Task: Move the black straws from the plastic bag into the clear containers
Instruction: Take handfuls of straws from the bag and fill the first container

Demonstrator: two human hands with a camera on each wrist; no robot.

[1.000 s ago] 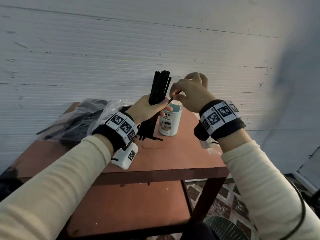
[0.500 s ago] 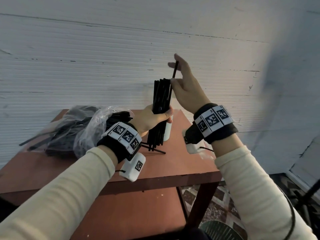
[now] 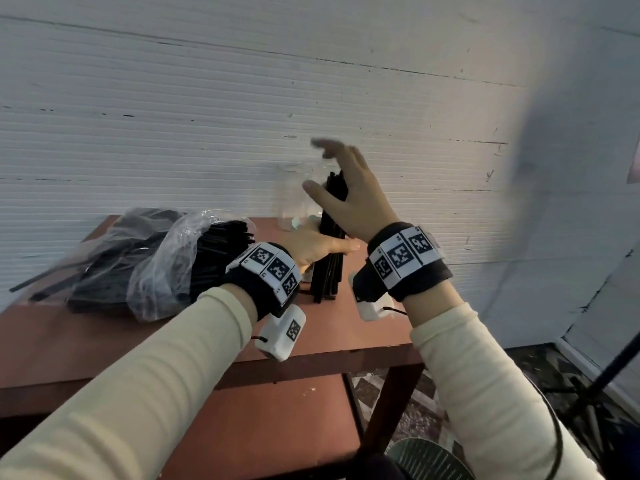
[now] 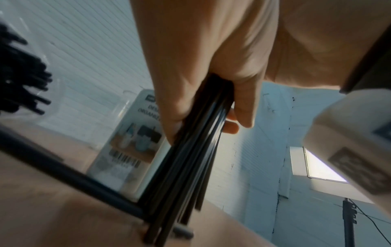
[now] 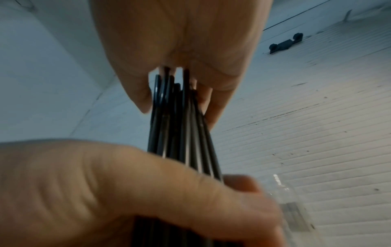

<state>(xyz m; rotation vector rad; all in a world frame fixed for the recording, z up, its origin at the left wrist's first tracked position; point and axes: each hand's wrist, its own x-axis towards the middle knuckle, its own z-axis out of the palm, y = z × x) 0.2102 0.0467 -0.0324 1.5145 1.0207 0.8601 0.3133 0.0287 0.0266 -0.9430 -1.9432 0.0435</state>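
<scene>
My left hand (image 3: pixel 311 247) grips a bundle of black straws (image 3: pixel 329 265) around its middle and holds it upright, its lower ends on the brown table (image 3: pixel 346 327). The right hand (image 3: pixel 343 188) is above it with fingers spread; its palm (image 5: pixel 180 41) sits on the straw tops (image 5: pixel 180 125). In the left wrist view the fingers (image 4: pixel 201 66) wrap the bundle (image 4: pixel 190 167). A clear container (image 3: pixel 292 199) with a printed label (image 4: pixel 127 150) stands just behind the bundle. The clear plastic bag (image 3: pixel 156 265), full of black straws, lies at the left of the table.
One loose straw (image 4: pixel 63 173) lies on the table by the bundle's foot. A white ribbed wall (image 3: pixel 311 98) runs right behind the table. The table has a lower shelf (image 3: pixel 242 427); a dark stand (image 3: pixel 606 372) is on the floor at the right.
The left hand has lowered the bundle until it stands on the table. The right hand let go of the single straw it was pinching and now lies flat on the bundle's top.
</scene>
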